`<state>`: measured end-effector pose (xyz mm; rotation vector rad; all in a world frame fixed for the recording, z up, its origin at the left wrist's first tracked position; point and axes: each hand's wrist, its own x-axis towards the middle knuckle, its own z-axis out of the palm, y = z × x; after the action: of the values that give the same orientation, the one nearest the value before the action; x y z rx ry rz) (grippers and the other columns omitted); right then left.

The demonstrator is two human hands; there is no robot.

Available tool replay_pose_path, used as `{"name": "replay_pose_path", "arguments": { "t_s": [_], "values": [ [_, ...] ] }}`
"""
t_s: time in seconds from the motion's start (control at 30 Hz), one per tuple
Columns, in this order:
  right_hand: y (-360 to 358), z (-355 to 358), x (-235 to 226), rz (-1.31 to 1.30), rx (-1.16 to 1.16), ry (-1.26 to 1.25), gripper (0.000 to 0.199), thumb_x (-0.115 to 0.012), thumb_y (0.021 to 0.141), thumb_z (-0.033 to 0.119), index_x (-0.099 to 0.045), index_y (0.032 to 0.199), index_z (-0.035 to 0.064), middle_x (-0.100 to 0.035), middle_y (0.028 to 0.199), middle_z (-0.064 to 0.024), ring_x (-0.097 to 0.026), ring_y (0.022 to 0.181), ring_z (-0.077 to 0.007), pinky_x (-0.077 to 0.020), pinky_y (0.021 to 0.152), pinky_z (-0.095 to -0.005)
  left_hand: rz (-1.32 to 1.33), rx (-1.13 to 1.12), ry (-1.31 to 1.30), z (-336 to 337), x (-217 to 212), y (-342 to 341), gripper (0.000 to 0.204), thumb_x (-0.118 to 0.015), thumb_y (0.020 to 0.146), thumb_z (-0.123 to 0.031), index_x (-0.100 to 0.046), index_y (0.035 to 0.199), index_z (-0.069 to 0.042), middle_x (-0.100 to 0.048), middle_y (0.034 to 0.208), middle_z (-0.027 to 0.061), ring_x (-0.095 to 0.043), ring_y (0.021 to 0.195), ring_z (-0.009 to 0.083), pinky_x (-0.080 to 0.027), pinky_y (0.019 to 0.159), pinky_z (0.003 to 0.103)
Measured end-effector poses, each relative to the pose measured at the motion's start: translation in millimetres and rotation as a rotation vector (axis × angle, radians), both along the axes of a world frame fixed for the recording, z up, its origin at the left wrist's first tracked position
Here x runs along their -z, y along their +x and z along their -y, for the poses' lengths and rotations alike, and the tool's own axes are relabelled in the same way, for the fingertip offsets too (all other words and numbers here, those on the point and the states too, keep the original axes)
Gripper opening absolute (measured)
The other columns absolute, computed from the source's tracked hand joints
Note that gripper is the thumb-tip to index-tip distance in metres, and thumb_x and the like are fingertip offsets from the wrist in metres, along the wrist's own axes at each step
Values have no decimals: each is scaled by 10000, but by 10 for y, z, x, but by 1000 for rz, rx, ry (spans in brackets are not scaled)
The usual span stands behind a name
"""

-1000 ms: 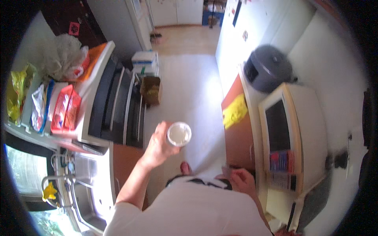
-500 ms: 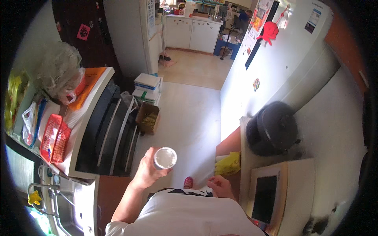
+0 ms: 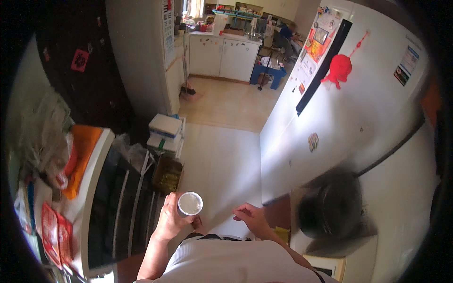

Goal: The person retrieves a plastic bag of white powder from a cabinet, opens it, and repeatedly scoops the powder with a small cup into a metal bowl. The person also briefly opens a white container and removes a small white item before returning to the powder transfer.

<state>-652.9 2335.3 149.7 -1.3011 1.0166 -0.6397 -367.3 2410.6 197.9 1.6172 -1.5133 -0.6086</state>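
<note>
My left hand [image 3: 168, 219] is wrapped round the side of a white cup [image 3: 190, 204] held upright in front of my body. Its round top looks whitish; I cannot tell whether that is a lid or what is inside. My right hand [image 3: 252, 219] hovers across from it, in front of the right side of my shirt. Its fingers are loosely bent and a little apart, with nothing visible in them. A foot [image 3: 197, 224] shows partly below the cup.
A white refrigerator [image 3: 306, 162] stands to the right, with a black pot [image 3: 328, 207] nearer me. On the left are a dark-fronted cabinet [image 3: 107, 207] and a red basket [image 3: 55, 233]. White boxes [image 3: 165, 126] and a brown bin [image 3: 168, 173] edge the walkway. A person [image 3: 287, 32] is far off.
I have moved forward toward the refrigerator and the far room. My right hand has risen away from my side toward the middle. The left hand still holds the cup, slightly lower in view.
</note>
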Motion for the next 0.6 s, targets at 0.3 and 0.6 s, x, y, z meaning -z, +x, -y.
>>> {"name": "replay_pose_path", "arguments": {
  "t_s": [0.3,0.6],
  "values": [
    [574,1432,-67,-15,227,100,202,-673,979,169,-656,1078,-6,-709,956,-84,-685,901,-157,-558,799,-288,291,207,-47,1947,-164,902,662,-852,634,-39,-559,1228,-26,-619,1163,181,-576,1129,400,-496,975,457],
    [473,3200,355,-249,103,106,207,-691,970,189,-684,1074,10,-729,914,-90,-722,869,-162,-560,785,-295,222,180,19,3733,-24,804,647,-862,683,-105,-546,1243,-26,-609,1164,201,-580,1124,398,-492,968,477]
  ]
}}
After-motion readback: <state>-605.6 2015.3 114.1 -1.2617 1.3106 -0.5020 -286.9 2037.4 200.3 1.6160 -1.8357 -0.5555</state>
